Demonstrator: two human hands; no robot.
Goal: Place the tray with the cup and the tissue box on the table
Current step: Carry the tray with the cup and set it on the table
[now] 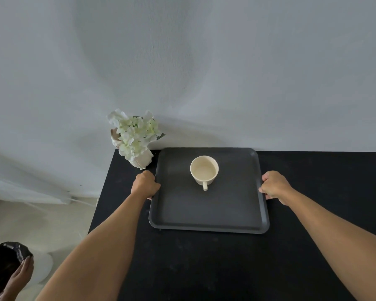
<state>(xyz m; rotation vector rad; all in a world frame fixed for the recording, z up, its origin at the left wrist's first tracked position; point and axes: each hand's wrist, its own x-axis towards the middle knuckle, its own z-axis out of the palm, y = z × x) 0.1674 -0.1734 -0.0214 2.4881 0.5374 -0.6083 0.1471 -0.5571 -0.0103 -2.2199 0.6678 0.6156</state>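
Observation:
A dark grey rectangular tray [208,211] lies flat on the black table [204,268], close to the wall. A cream cup [204,171] stands upright on the tray's far half, its handle pointing toward me. My left hand [145,185] grips the tray's left rim. My right hand [275,184] grips the right rim. No tissue box is in view.
A white vase of pale flowers [135,137] stands at the table's far left corner, just beyond my left hand. Another person's hand [20,276] holds a black bag [2,263] at the lower left, off the table. A grey wall backs the table.

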